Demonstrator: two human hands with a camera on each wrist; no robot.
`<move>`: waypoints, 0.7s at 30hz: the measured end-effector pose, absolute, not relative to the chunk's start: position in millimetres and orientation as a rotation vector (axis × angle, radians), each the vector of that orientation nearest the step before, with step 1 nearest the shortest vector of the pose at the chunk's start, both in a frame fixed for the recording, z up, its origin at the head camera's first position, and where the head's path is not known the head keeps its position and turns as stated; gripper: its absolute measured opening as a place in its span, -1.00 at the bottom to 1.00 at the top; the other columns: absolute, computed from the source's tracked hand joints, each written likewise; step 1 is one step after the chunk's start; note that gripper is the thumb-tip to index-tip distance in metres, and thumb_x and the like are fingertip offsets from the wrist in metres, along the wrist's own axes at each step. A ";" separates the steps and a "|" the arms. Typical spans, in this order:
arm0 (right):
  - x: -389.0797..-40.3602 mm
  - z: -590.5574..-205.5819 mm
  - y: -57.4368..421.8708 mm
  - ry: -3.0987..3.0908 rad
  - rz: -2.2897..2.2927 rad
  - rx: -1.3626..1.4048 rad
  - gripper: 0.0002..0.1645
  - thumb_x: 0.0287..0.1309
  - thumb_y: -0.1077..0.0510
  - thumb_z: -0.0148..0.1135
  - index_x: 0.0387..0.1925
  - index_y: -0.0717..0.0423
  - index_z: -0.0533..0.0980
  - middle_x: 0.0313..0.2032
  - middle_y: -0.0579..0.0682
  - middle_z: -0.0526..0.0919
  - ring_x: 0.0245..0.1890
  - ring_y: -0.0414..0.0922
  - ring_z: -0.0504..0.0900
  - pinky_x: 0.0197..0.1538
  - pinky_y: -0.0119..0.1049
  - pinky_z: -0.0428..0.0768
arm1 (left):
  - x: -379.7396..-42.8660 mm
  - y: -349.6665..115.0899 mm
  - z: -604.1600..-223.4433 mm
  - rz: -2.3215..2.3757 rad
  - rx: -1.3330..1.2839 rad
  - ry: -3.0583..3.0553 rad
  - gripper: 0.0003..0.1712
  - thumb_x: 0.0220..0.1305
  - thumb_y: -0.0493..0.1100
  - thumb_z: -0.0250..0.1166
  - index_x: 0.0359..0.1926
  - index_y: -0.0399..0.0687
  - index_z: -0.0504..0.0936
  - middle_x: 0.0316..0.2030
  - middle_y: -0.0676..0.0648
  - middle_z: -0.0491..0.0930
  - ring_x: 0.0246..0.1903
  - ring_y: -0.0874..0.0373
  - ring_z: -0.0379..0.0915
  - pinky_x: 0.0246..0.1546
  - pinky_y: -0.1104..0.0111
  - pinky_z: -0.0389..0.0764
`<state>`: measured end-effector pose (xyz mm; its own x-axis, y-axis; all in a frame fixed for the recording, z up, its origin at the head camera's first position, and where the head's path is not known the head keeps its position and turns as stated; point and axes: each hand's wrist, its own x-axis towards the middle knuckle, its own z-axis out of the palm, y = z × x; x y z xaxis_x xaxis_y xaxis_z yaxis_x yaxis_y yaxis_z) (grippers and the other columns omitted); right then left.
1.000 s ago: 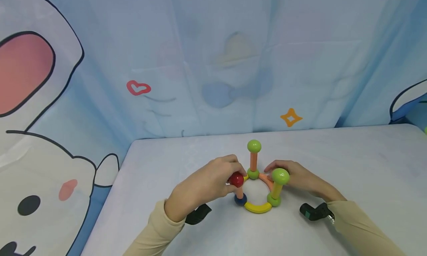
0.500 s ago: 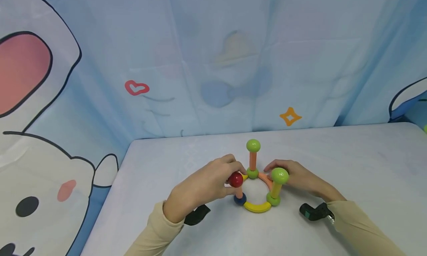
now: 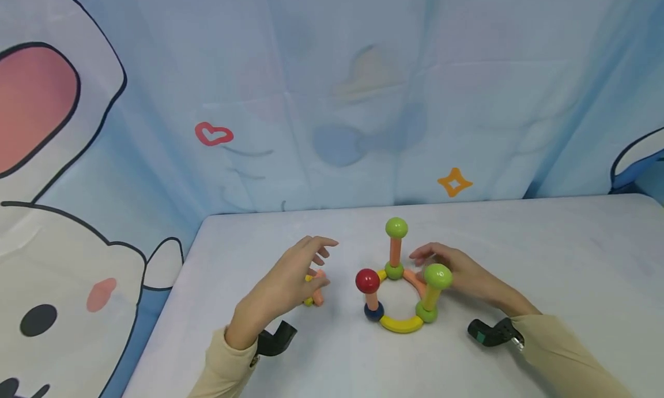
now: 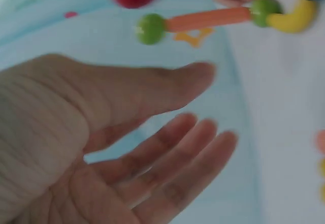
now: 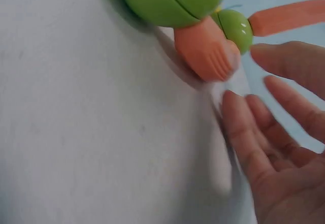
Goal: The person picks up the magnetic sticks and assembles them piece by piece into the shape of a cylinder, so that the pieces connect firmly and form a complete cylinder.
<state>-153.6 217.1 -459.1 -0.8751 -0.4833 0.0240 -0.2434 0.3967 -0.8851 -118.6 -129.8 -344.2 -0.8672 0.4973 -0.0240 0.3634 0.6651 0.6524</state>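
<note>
A toy ring of curved yellow pieces (image 3: 402, 325) and an orange curved piece (image 3: 413, 280), joined at balls, lies on the table. Three rods rise from it: an orange one with a red ball (image 3: 368, 280) on top over a dark blue ball (image 3: 373, 312), an orange rod (image 3: 395, 251) under a green ball, and a yellow rod (image 3: 430, 298) with another green ball (image 3: 438, 276). My left hand (image 3: 282, 283), fingers apart and holding nothing, is left of the ring. My right hand (image 3: 459, 271) stays beside the ring's right side, fingers loosely bent around nothing in the right wrist view.
Loose orange (image 3: 318, 297) and yellow pieces lie partly hidden behind my left hand. The white-covered table (image 3: 560, 260) ends at the back against a blue printed curtain (image 3: 321, 69). A black wrist camera (image 3: 490, 333) sits by my right sleeve.
My left hand has let go of the rod with the red ball and moved left toward the loose pieces. The ring stands where it was, and my right hand has barely moved.
</note>
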 end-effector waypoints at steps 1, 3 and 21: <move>-153.9 -459.5 215.3 2.425 -1.493 -0.655 -0.51 0.31 0.29 0.40 0.22 0.30 0.50 0.10 0.18 0.64 0.01 0.05 0.62 0.09 -0.40 0.58 | -120.6 -130.9 -354.1 0.993 0.665 2.711 -0.38 0.34 -0.42 0.39 0.38 -0.25 0.45 0.08 -0.19 0.56 0.07 -0.11 0.59 0.10 0.10 0.65; -155.4 -459.8 211.1 2.448 -1.515 -0.698 -0.48 0.28 0.29 0.44 0.22 0.30 0.50 0.10 0.19 0.63 0.01 0.05 0.64 0.08 -0.39 0.61 | -123.8 -131.9 -372.9 0.983 0.583 2.758 -0.45 0.37 -0.40 0.37 0.34 -0.32 0.48 0.07 -0.25 0.55 0.07 -0.16 0.58 0.13 0.05 0.63; -163.9 -440.7 181.9 2.430 -1.477 -0.829 -0.62 0.34 0.27 0.38 0.14 0.29 0.58 0.08 0.15 0.72 0.09 0.07 0.65 0.18 -0.01 0.66 | -120.6 -119.6 -418.9 0.877 0.443 2.826 -0.54 0.28 -0.52 0.34 0.20 -0.35 0.61 0.05 -0.22 0.53 -0.14 0.06 0.47 -0.19 0.34 0.60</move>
<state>-163.9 181.9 -440.7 -0.8285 -0.5446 0.1305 -0.3665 0.3512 -0.8616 -120.6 -119.6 -418.9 -0.9454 0.3215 -0.0542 0.2343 0.7856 0.5726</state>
